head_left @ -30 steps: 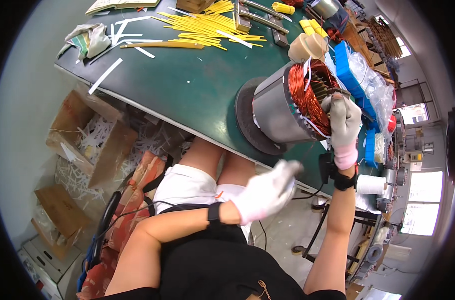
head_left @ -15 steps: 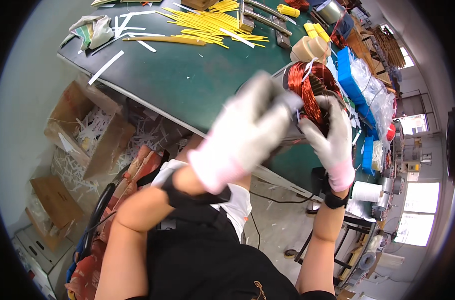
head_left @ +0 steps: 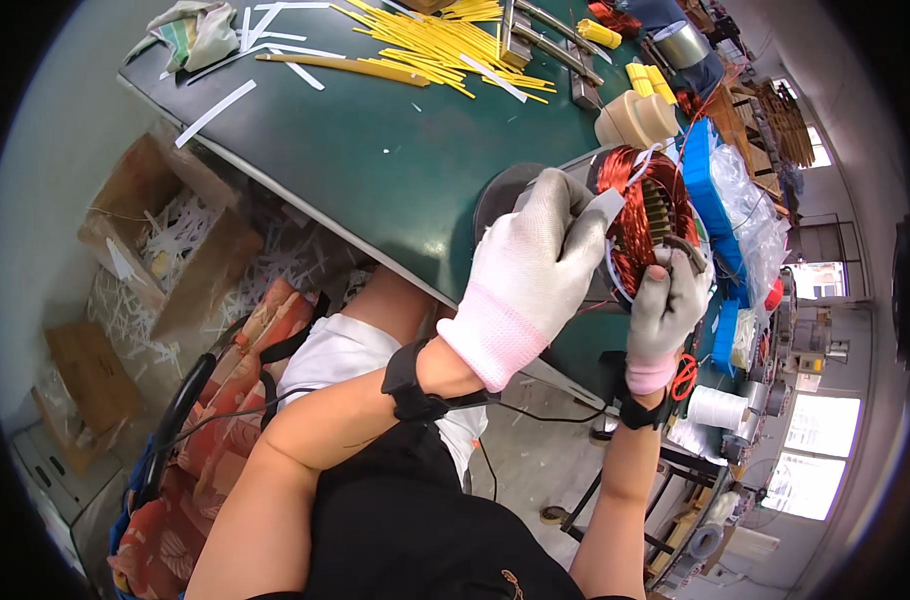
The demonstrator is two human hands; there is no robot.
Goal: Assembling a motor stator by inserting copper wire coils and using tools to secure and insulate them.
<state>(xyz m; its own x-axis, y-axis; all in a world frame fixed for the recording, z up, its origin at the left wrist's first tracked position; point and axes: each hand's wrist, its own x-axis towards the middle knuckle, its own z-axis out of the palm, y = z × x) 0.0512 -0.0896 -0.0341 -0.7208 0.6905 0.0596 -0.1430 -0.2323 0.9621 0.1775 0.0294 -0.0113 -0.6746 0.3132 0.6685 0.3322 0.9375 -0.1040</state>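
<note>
A motor stator (head_left: 627, 222) wound with red-brown copper wire lies on its side near the table's right edge, its ribbed bore facing right. White strips and ties show around its windings. My gloved left hand (head_left: 530, 270) is closed on a small flat grey piece (head_left: 605, 205), whose end is close to the windings at the stator's left side. At the bore's near edge, my gloved right hand (head_left: 667, 310) has its fingers curled round the stator's rim. A dark curved edge shows at those fingertips; I cannot tell whether it is a separate part.
Yellow sticks (head_left: 425, 50) and white strips (head_left: 215, 113) are spread over the green table (head_left: 365, 150). Beyond the stator are cream-coloured round blocks (head_left: 635, 120) and blue bins (head_left: 713, 190). A carton of paper scraps (head_left: 205, 270) stands on the floor at left.
My left hand has come to rest beside the windings with the grey piece, after blurred motion. My right hand has shifted lower on the rim, its fingers more curled. The whole view has tilted slightly.
</note>
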